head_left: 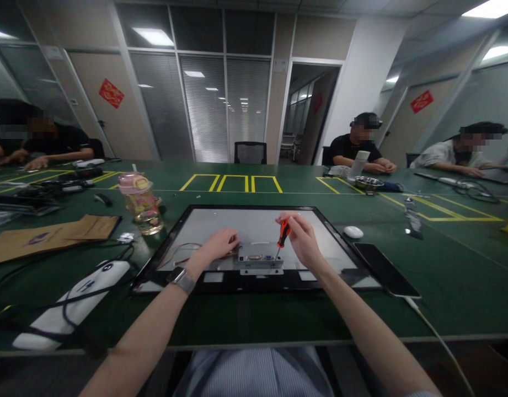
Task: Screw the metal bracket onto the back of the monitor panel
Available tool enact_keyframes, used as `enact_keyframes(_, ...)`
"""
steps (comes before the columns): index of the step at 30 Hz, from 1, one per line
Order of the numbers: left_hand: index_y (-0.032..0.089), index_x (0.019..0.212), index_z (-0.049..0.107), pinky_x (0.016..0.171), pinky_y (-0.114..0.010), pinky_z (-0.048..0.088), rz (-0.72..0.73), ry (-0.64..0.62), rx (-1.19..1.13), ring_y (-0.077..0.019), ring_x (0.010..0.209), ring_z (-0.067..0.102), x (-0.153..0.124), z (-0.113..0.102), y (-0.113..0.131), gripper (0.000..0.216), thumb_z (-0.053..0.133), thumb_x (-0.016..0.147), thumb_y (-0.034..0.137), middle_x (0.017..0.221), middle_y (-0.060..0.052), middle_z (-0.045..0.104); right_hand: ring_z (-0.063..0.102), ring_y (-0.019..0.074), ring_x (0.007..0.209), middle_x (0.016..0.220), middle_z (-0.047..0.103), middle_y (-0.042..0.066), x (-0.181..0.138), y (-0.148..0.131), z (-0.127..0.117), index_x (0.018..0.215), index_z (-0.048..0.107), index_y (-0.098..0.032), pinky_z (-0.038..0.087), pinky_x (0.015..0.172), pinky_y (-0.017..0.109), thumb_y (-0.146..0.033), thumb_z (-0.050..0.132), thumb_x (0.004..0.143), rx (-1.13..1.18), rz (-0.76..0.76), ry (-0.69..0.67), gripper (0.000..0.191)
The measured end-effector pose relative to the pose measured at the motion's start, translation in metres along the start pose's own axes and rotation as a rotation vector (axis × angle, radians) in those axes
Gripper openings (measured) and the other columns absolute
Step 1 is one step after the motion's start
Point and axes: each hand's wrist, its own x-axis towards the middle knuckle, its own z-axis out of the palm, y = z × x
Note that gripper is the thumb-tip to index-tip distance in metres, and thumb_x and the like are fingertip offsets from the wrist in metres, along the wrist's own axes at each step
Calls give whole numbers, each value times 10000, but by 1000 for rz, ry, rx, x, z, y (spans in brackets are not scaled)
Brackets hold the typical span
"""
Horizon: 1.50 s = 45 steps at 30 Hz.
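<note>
A monitor panel [254,223] lies face down on the green table, its grey metal back up inside a black frame. A small metal board with connectors [260,260] sits near its front edge. My right hand [302,238] grips an orange-handled screwdriver [283,234], held upright with its tip down on the board's right end. My left hand [218,245], a watch on its wrist, rests curled on the panel beside the board's left end, near some thin wires [183,251]. Whether it pinches anything is hidden.
A pink-lidded bottle [141,203], cardboard pieces [51,234] and a white device with black cables [78,300] lie at left. A white mouse [353,232] and a black phone [386,269] lie at right. Three other people sit along the far edges.
</note>
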Motion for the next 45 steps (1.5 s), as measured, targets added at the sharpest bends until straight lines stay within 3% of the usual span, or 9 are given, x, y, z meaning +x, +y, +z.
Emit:
enact_keyframes(5, 183, 810, 611, 682, -268, 413, -2, 0, -3, -178, 763, 583, 0, 1, -1, 173, 518, 902, 297, 828, -38, 636, 592, 171, 805, 824, 635, 8, 0, 3, -3, 957, 704, -271, 464, 762, 314, -394, 628, 856, -70, 37, -9, 176)
enact_keyframes(11, 183, 814, 616, 676, -270, 417, -1, -7, -10, -177, 756, 585, 1, 2, -2, 180, 509, 901, 299, 825, -39, 635, 613, 202, 909, 921, 683, 34, 1, 4, -5, 954, 711, -252, 446, 868, 364, -330, 524, 905, -113, -38, -3, 209)
enact_keyframes(15, 185, 822, 614, 671, -272, 416, -1, -3, -13, -182, 763, 587, 0, 1, -2, 188, 500, 904, 309, 846, -46, 642, 611, 222, 961, 987, 683, 36, -1, -1, -4, 1036, 700, -270, 436, 896, 389, -294, 496, 909, -297, -81, -37, 242)
enact_keyframes(22, 181, 807, 606, 670, -271, 410, 2, -2, -11, -184, 760, 583, 0, 1, -2, 188, 505, 903, 306, 840, -48, 638, 559, 206, 868, 881, 579, 29, -4, -8, 2, 970, 705, -277, 431, 831, 365, -258, 651, 831, -546, -285, 63, 150)
enact_keyframes(29, 177, 806, 609, 688, -270, 415, 3, -5, -4, -181, 769, 582, 1, 2, -2, 182, 507, 900, 295, 834, -48, 635, 602, 205, 917, 982, 658, 42, -7, -11, 3, 1043, 666, -265, 451, 835, 370, -242, 475, 920, -403, -178, 0, 229)
enact_keyframes(37, 179, 801, 605, 684, -266, 416, 3, -7, -6, -177, 772, 585, 1, 0, 0, 187, 514, 905, 305, 827, -43, 633, 554, 194, 854, 886, 592, 30, -5, -5, 1, 890, 699, -262, 450, 781, 345, -287, 667, 820, -397, -216, 77, 81)
enact_keyframes(40, 179, 786, 602, 671, -268, 411, 4, -7, -10, -176, 756, 580, 1, 0, 0, 193, 517, 905, 305, 814, -41, 628, 558, 171, 765, 807, 597, 16, -2, -3, -1, 815, 699, -254, 453, 710, 318, -346, 671, 815, -233, -103, 98, 96)
enact_keyframes(45, 180, 804, 613, 668, -270, 415, -3, -6, -18, -177, 752, 579, 0, 0, 0, 192, 509, 901, 309, 815, -42, 629, 614, 186, 794, 830, 671, 26, 1, -4, 1, 939, 701, -248, 488, 758, 342, -425, 651, 815, 35, 92, 57, 222)
